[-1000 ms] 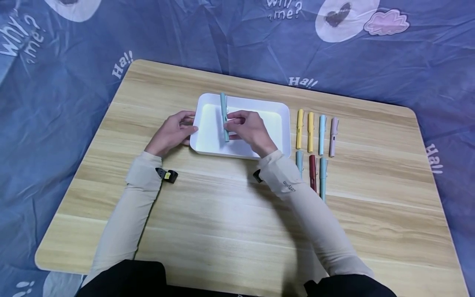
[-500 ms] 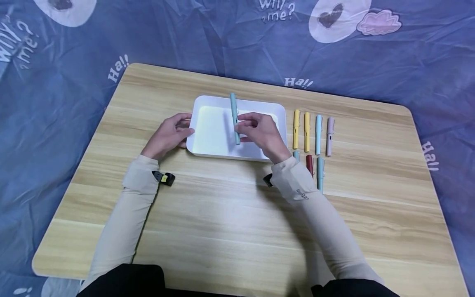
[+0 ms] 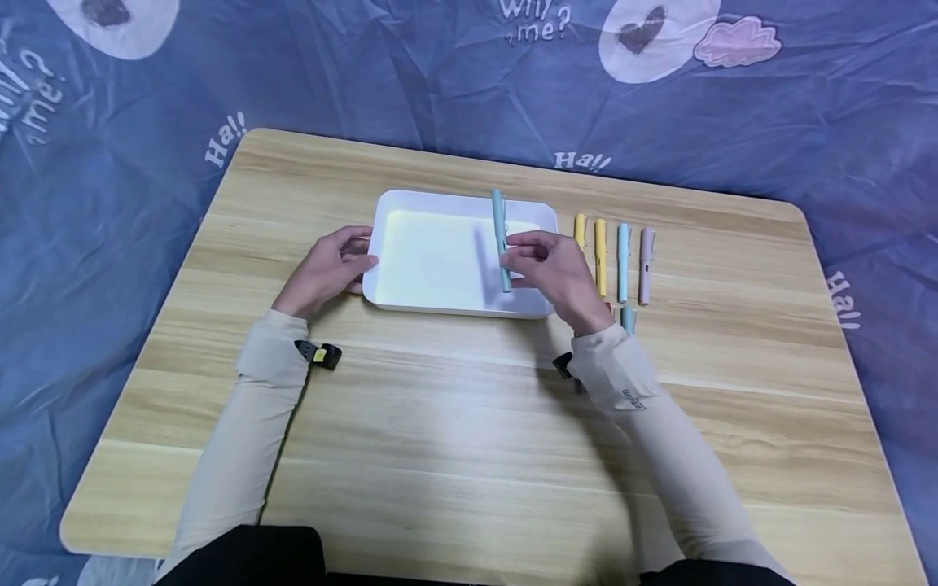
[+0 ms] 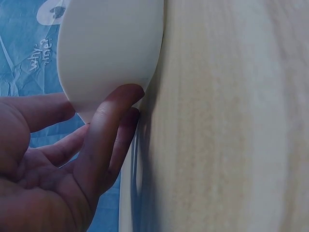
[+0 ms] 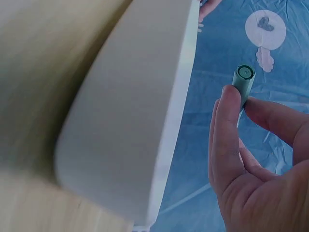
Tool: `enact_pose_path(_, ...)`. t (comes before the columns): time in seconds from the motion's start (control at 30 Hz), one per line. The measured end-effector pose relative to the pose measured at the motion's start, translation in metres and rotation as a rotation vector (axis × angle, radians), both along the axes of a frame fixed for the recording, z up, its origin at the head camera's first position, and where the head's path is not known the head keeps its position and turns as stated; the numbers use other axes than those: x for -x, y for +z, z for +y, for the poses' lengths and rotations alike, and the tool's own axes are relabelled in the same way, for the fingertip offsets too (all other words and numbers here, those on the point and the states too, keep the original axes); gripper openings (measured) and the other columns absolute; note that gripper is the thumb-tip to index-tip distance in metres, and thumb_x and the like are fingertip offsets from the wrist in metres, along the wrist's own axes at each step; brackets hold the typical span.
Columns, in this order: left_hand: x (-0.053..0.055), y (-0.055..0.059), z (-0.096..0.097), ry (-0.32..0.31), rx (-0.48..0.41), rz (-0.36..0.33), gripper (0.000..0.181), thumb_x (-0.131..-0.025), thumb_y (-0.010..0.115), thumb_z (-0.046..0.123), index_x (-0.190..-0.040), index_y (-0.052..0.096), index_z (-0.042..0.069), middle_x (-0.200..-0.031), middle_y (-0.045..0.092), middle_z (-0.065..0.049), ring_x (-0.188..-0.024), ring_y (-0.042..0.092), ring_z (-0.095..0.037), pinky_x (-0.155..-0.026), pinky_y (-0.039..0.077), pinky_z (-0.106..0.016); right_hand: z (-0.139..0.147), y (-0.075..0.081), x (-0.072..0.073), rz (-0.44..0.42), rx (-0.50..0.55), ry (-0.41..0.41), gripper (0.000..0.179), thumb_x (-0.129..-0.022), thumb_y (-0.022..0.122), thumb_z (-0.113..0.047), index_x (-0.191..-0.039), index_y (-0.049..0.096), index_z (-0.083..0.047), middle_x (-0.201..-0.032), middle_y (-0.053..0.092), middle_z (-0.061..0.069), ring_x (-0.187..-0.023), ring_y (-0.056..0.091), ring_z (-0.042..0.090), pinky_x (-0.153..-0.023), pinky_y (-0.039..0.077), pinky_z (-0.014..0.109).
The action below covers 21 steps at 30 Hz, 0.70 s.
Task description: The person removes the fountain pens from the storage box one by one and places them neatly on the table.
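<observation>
A white rectangular tray (image 3: 428,256) lies on the table. At its left end my left hand (image 3: 325,268) grips it, thumb at the rim and fingers against the outer wall, as the left wrist view shows on the tray (image 4: 111,48). Over the tray's right part my right hand (image 3: 553,264) pinches a teal pen (image 3: 500,220) between thumb and fingers, its clip facing right. The right wrist view shows the round end of the pen (image 5: 245,75), held higher than the tray wall (image 5: 125,106).
Right of the tray lie two yellow pens (image 3: 601,264), a light blue pen (image 3: 624,264) and a lilac pen (image 3: 646,268) in a row. Nearer, a teal pen (image 3: 628,319) shows partly behind the right wrist. A patterned blue cloth (image 3: 410,81) hangs beyond the wooden table (image 3: 410,423).
My right hand has carried the teal pen rightward across the tray, from its left part to its right part. The left hand keeps its hold on the tray.
</observation>
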<state>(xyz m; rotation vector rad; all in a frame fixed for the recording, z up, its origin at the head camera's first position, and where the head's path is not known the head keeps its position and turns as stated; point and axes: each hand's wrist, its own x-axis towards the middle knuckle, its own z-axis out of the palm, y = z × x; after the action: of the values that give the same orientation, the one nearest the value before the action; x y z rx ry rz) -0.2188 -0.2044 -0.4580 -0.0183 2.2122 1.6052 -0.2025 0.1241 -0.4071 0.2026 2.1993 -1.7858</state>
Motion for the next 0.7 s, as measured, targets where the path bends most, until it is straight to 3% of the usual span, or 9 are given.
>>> enact_pose_path(0.47, 0.0, 0.0, 0.0, 0.007, 0.003, -0.007, 0.059, -0.106, 0.058, 0.009, -0.16, 0.035, 0.004, -0.152, 0.047, -0.022, -0.131, 0.054, -0.035, -0.074, 0.062, -0.026, 0.05, -0.002, -0.026, -0.011, -0.072, -0.051, 0.04, -0.099, 0.071, -0.009, -0.136, 0.063, 0.002, -0.111, 0.068, 0.009, -0.098, 0.067, 0.016, -0.086, 0.062, 0.033)
enact_pose_path(0.7, -0.001, 0.001, 0.001, -0.004, -0.006, 0.003, 0.059, -0.107, 0.058, 0.009, -0.16, 0.034, 0.004, -0.153, 0.046, -0.023, -0.131, 0.054, -0.037, -0.074, 0.062, -0.025, 0.076, 0.0, -0.035, 0.016, -0.079, -0.091, 0.042, -0.098, 0.073, -0.011, -0.135, 0.062, 0.004, -0.106, 0.069, 0.003, -0.092, 0.069, 0.012, -0.083, 0.062, 0.029)
